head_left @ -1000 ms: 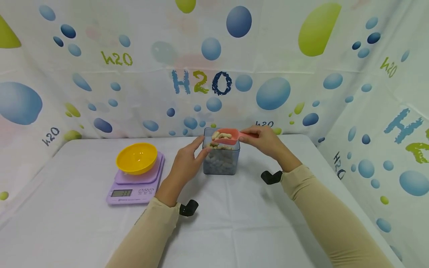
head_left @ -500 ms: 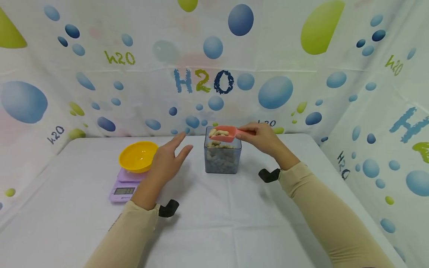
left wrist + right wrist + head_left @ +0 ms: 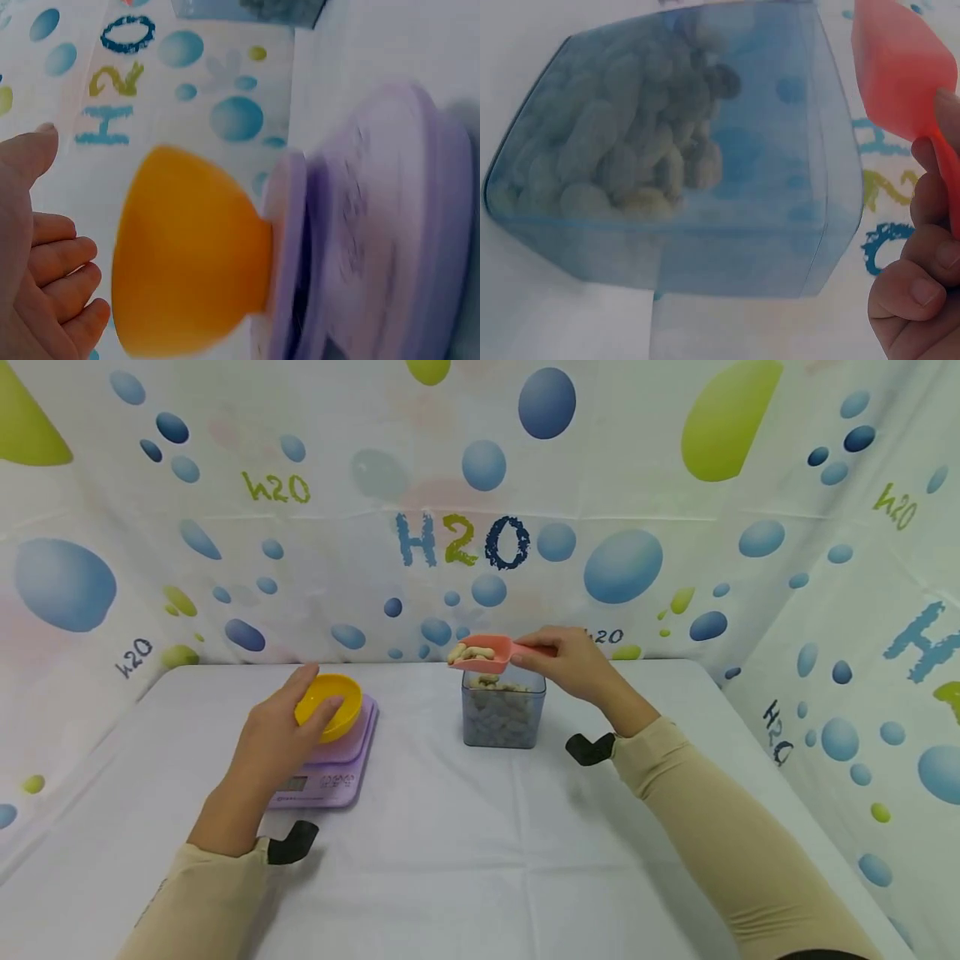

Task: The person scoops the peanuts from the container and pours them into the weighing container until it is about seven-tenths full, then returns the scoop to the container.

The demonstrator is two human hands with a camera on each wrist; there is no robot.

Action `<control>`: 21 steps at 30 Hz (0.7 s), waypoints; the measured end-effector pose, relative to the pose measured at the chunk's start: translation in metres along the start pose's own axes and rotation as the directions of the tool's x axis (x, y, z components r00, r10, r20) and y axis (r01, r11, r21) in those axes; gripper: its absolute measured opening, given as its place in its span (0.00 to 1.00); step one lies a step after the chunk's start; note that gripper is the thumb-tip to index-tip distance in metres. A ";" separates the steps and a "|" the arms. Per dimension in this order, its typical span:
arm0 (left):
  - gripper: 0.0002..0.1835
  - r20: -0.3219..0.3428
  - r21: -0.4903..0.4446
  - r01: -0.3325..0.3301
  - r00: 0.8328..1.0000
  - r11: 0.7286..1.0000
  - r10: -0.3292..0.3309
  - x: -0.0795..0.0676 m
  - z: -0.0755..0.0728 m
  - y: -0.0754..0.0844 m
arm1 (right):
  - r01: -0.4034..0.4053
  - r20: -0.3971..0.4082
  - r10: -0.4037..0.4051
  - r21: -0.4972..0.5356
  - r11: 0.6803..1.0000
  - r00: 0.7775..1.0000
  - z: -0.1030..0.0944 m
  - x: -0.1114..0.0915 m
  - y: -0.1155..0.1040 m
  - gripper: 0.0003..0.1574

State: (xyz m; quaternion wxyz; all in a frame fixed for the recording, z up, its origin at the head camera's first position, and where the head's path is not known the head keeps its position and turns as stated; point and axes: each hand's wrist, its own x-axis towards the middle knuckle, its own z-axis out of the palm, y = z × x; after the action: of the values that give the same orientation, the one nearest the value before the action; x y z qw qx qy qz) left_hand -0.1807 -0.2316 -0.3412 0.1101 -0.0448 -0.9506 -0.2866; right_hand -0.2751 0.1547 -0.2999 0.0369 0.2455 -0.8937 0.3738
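My right hand (image 3: 573, 664) grips the handle of a coral-red scoop (image 3: 489, 666) that carries several unshelled peanuts (image 3: 476, 652). The scoop hangs above the left part of a clear bluish square container (image 3: 502, 720). More peanuts (image 3: 622, 142) fill part of that container, as the right wrist view shows. At the left, my left hand (image 3: 272, 739) is held with fingers extended beside a yellow bowl (image 3: 350, 704), overlapping it in the head view. A small gap shows between the fingers and the bowl's rim in the left wrist view. Under the bowl is a lilac kitchen scale (image 3: 345, 781).
A white cloth covers the table (image 3: 427, 860). Behind it hangs a white backdrop (image 3: 330, 552) printed with blue and green drops and H2O lettering. My left hand partly hides the scale's display (image 3: 295, 784).
My left hand has left the container's side and moved left to the bowl. My right hand has lifted the scoop of peanuts slightly and shifted it a little left.
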 end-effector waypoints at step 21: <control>0.63 0.212 0.062 0.162 0.962 0.985 -0.171 0.001 -0.010 -0.042 | 0.041 0.042 -0.045 0.094 0.995 0.998 0.062 0.022 -0.071 0.24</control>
State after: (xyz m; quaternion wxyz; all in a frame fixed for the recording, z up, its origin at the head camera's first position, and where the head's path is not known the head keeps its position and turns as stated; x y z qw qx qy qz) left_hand -0.1863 -0.2724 -0.3550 -0.0175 0.0070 -0.9634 -0.2675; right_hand -0.2541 0.0603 -0.2931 0.0137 0.2743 -0.8704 0.4086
